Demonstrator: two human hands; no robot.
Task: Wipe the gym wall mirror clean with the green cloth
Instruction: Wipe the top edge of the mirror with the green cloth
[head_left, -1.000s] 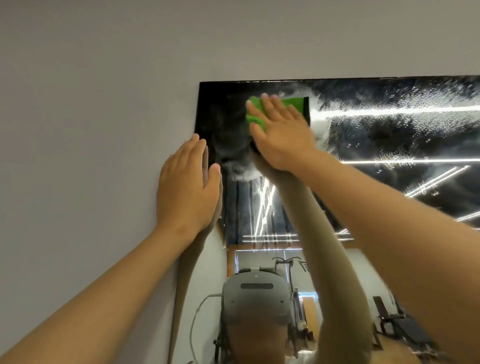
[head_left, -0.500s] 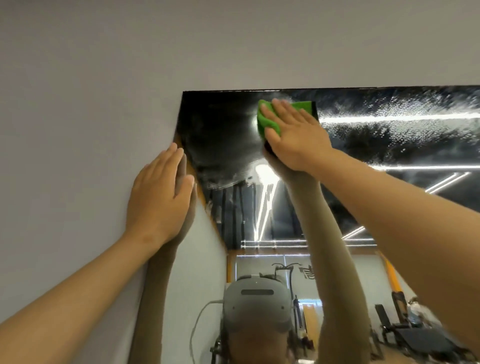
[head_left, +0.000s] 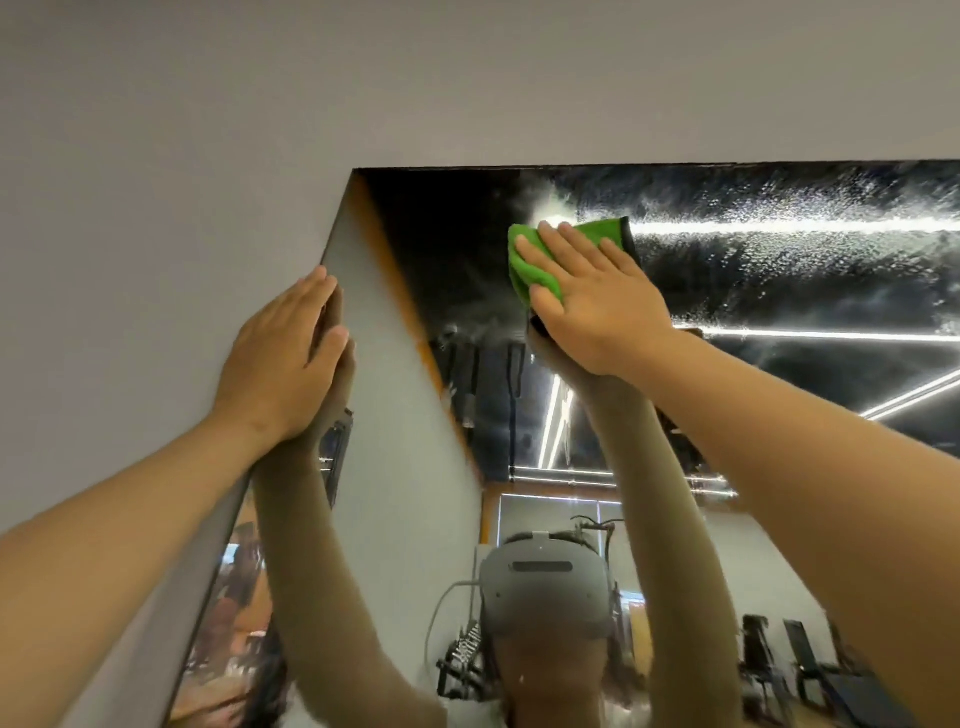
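The wall mirror (head_left: 447, 244) fills the right and lower part of the view, its top left corner just above my hands. My right hand (head_left: 597, 306) lies flat, fingers straight, pressing the folded green cloth (head_left: 530, 265) against the glass near the top edge. Most of the cloth is hidden under my palm. My left hand (head_left: 280, 358) rests flat and open on the wall at the mirror's left edge. To the right of the cloth the glass is covered in wet droplets and streaks (head_left: 779, 223); to its left it looks darker and smoother.
Plain grey wall (head_left: 208, 130) surrounds the mirror above and to the left. The glass reflects my raised arms, a grey headset (head_left: 543, 587), ceiling light strips and gym benches (head_left: 779, 670) at the lower right.
My right hand with the cloth has moved a little to the right and down along the top of the mirror. The view has shifted left, showing more of the mirror's left side.
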